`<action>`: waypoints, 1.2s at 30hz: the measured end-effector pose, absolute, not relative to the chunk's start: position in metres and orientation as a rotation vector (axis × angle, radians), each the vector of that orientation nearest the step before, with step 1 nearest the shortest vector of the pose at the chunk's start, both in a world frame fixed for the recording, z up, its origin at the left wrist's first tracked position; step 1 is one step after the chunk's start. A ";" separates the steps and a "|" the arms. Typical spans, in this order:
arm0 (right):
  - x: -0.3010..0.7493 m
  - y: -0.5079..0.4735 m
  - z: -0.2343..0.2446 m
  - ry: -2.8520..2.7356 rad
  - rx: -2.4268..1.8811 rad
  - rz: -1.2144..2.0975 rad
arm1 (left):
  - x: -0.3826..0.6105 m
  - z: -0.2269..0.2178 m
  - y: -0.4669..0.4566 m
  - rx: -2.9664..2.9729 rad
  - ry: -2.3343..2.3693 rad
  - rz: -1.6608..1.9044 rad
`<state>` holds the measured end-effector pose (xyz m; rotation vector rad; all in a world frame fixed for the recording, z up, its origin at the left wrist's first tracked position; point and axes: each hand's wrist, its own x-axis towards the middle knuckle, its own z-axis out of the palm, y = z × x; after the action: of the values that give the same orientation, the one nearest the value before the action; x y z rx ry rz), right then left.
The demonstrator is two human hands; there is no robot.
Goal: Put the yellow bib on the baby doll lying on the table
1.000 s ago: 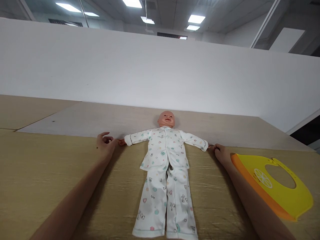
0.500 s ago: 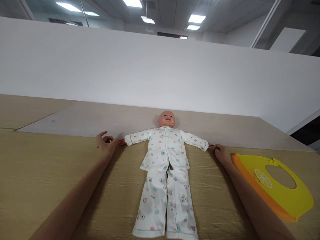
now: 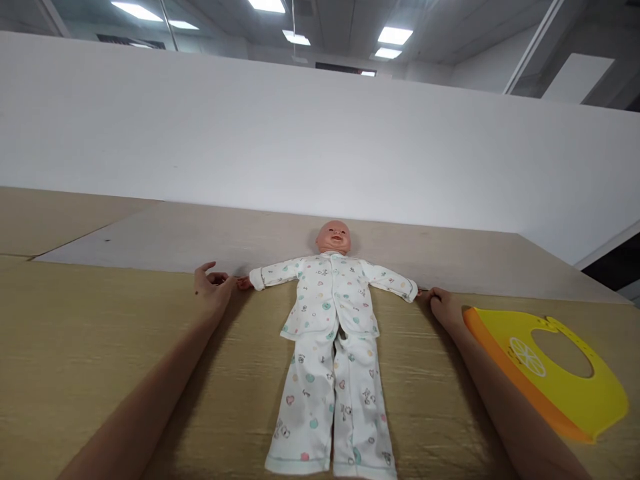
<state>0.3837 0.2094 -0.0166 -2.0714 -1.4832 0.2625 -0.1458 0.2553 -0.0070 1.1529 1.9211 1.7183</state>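
Observation:
On its back lies a baby doll (image 3: 333,238), head toward the wall and arms stretched out sideways. It wears a white patterned pajama top (image 3: 331,293) and matching pajama pants (image 3: 327,407); no feet show at the pant hems. My left hand (image 3: 214,288) pinches the doll's hand (image 3: 244,283) at the left of the view, with thumb and index finger together and other fingers curled. At the right, my right hand (image 3: 443,307) is closed on the doll's other hand (image 3: 421,293), most of which my fingers hide.
A yellow bib (image 3: 575,393) with an orange pocket and a white citrus print lies at the right, beside my right forearm. Under everything is a tan tabletop (image 3: 125,320), with a greyish panel (image 3: 175,233) along the white wall (image 3: 300,147).

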 end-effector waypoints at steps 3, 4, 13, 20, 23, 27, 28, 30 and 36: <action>0.385 0.210 -0.017 -1.490 -2.069 0.267 | -0.146 -0.007 0.256 1.162 1.959 1.745; 0.385 0.210 -0.017 -1.490 -2.066 0.268 | -0.146 -0.008 0.256 1.182 1.974 1.747; 0.384 0.209 -0.017 -1.492 -2.027 0.276 | -0.146 -0.007 0.259 1.184 1.886 1.684; 0.386 0.209 -0.020 -1.492 -2.018 0.287 | -0.148 -0.010 0.257 1.212 1.882 1.679; 0.386 0.210 -0.020 -1.475 -1.995 0.300 | -0.149 -0.010 0.256 1.294 1.885 1.703; 0.389 0.209 -0.019 -1.473 -1.947 0.366 | -0.152 -0.012 0.260 1.322 1.968 1.701; 0.390 0.207 -0.016 -1.472 -1.925 0.380 | -0.153 -0.013 0.261 1.313 1.969 1.684; 0.396 0.199 -0.009 -1.477 -1.840 0.409 | -0.154 -0.015 0.263 1.316 1.958 1.650; 0.460 0.142 0.029 -1.316 -1.944 0.323 | -0.150 -0.008 0.260 1.320 2.007 1.523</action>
<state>0.4603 0.1418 0.0290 -1.9443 -1.3163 0.3232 -0.1501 0.2599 -0.0084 1.3201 2.0067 1.5226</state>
